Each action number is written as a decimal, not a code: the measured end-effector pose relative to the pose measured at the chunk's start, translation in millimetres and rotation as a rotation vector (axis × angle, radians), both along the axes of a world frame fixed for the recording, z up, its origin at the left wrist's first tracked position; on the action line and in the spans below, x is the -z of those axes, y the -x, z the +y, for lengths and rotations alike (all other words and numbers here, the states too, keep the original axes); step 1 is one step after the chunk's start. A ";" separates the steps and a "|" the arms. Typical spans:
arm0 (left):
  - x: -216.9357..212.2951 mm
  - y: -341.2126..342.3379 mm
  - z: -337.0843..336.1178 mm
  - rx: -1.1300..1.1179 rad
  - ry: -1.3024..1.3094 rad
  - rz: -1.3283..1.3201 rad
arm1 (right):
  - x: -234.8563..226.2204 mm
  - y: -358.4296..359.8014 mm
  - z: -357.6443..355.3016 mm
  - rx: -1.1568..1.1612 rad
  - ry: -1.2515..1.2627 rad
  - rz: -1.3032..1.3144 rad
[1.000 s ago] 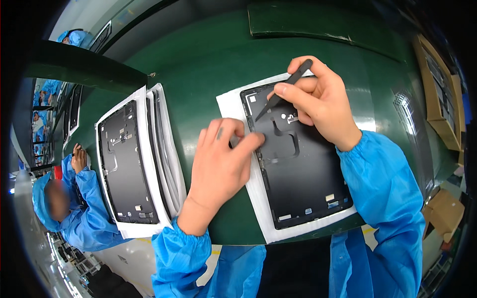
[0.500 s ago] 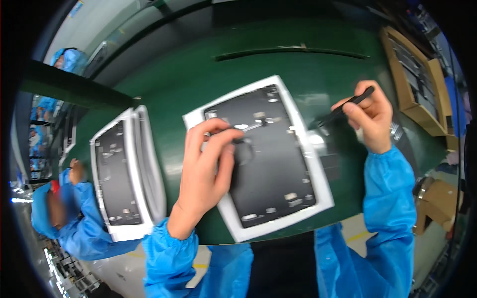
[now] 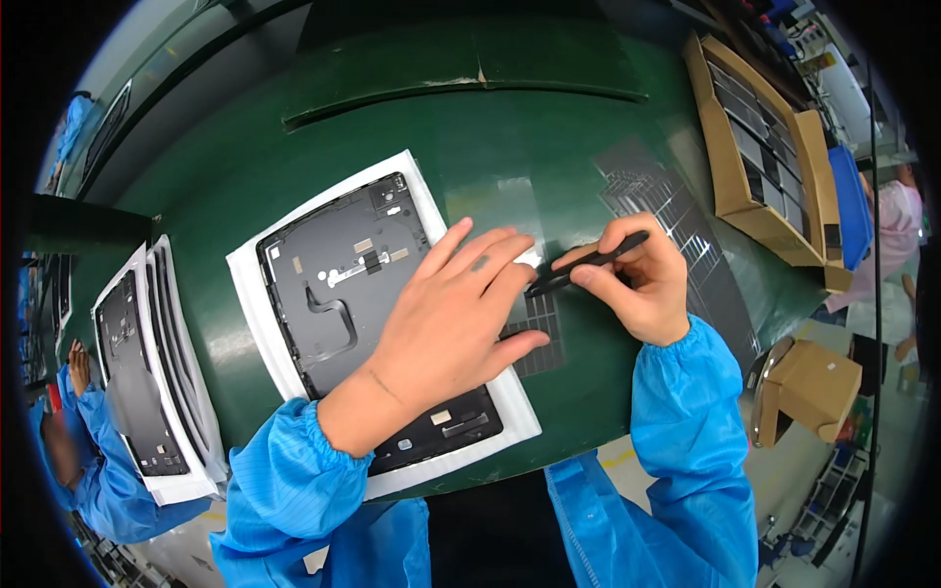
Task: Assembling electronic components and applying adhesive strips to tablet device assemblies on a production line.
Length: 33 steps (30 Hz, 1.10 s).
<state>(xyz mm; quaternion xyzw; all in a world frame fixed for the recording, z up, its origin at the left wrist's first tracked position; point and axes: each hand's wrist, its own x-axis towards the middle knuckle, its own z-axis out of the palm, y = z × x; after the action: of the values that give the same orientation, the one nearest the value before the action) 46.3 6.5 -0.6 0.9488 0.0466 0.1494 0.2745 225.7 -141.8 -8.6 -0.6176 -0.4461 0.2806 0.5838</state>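
Firstly, far left of frame: stack of white trays [image 3: 181,392] with dark panel [image 3: 132,377], near co-worker's blue sleeve [image 3: 103,500]. Centre left: dark tablet back cover [image 3: 343,294] lies in white tray [image 3: 260,314] on green table [image 3: 510,127]. Left hand [image 3: 456,318] rests flat on cover's right edge, fingers spread apart, gripping nothing. Just right: right hand [image 3: 632,279], fingers clamped on black tweezers [image 3: 583,267], tip over dark grid sheet [image 3: 539,333]. Upper right: cardboard box [image 3: 760,147].
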 end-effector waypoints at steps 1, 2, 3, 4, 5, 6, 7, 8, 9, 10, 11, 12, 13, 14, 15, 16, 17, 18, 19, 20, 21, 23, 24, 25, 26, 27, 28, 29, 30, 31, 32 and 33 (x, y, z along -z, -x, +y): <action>-1.8 -0.5 0.3 0.009 0.006 0.011 | -0.7 -1.6 -1.5 -0.015 0.000 0.027; -2.5 -1.5 0.2 0.018 0.013 0.023 | -0.7 -3.2 -2.6 -0.029 -0.001 0.053; -2.4 -1.9 -0.3 0.019 0.016 0.025 | 1.1 -5.5 -2.4 -0.007 -0.016 0.049; -2.1 -2.1 -0.8 0.016 0.021 0.021 | 1.1 -5.5 -3.1 -0.007 -0.013 0.051; -1.8 -2.1 -1.2 0.012 0.026 0.017 | 0.2 -4.8 -3.9 -0.012 0.008 0.026; -1.9 -2.1 -0.6 0.011 0.028 0.018 | -0.7 -4.0 -3.7 -0.018 0.027 0.000; -2.1 -2.3 -0.2 0.017 0.037 0.017 | -1.5 -3.0 -3.4 -0.025 0.021 0.030; -1.9 -2.4 0.1 0.023 0.045 0.016 | -1.2 -2.9 -2.7 -0.027 0.023 0.030; -1.5 -1.9 0.3 0.020 0.048 0.016 | -1.1 -2.6 -1.9 0.004 0.013 0.050; -0.9 -1.4 0.5 0.018 0.050 0.010 | -1.0 -2.3 -1.2 0.034 0.004 0.069; -0.2 -0.8 0.7 0.015 0.052 0.004 | -1.4 -2.2 -0.7 0.031 0.007 0.068; -0.3 -0.3 1.1 0.011 0.057 0.002 | -2.5 -2.2 -1.0 0.004 0.026 0.038; -0.8 0.3 2.2 0.019 0.057 0.003 | -3.2 -2.0 -1.1 -0.022 0.045 0.009; -0.8 1.1 3.1 0.026 0.057 0.003 | -2.7 -0.9 -0.4 -0.027 0.051 0.006; -0.5 1.3 3.0 0.020 0.064 -0.001 | -1.9 -0.3 0.3 0.007 0.022 0.023; 0.0 1.8 3.0 0.020 0.054 -0.010 | -1.5 0.1 0.7 0.041 -0.007 0.039; 0.2 2.2 2.7 0.020 0.044 -0.019 | -1.7 0.3 0.3 0.035 -0.002 0.035; 0.8 2.0 3.0 0.015 0.049 -0.023 | -1.4 0.3 0.1 0.011 0.016 0.011; 1.2 1.6 3.2 0.019 0.051 -0.024 | -1.1 -0.1 -0.4 -0.012 0.033 -0.012; 1.8 1.0 2.9 0.024 0.053 -0.024 | -0.9 -1.7 -1.9 -0.015 0.036 -0.015; 1.6 2.1 3.1 0.022 0.053 -0.024 | -1.2 -1.9 -3.0 -0.019 0.041 0.016; 1.3 3.5 3.1 0.025 0.052 -0.021 | -1.8 -0.6 -2.8 -0.024 0.045 0.047; 1.0 3.3 2.9 0.024 0.052 -0.021 | -2.2 -0.3 -2.2 -0.012 0.032 0.060; 0.7 3.0 2.8 0.028 0.053 -0.020 | -2.6 -0.2 -2.0 0.001 0.019 0.072; 0.5 2.6 2.6 0.033 0.054 -0.020 | -3.2 -1.0 -2.3 0.001 0.019 0.071; 0.6 2.1 2.2 0.032 0.054 -0.019 | -3.7 -2.2 -3.0 0.021 0.012 0.070; 1.0 1.5 1.7 0.030 0.055 -0.022 | -4.1 -3.3 -3.6 0.042 0.006 0.069; 1.4 0.9 1.5 0.028 0.055 -0.024 | -4.1 -4.1 -4.0 0.041 0.006 0.069; 1.6 0.4 1.6 0.028 0.056 -0.026 | -3.8 -4.8 -4.3 0.018 0.026 0.062; 1.7 -0.1 2.1 0.029 0.065 -0.027 | -3.6 -5.3 -4.5 -0.006 0.047 0.055; 1.8 -0.5 2.8 0.029 0.074 -0.028 | -3.3 -5.5 -4.4 -0.008 0.047 0.052; 1.8 0.2 3.2 0.021 0.072 -0.031 | -3.3 -4.8 -3.2 -0.011 0.057 0.051</action>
<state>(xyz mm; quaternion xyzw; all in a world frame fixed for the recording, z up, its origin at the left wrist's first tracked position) 46.1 9.7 -2.4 0.9363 0.0376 0.1594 0.3108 230.4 -145.0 -5.3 -0.6242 -0.4264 0.3121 0.5754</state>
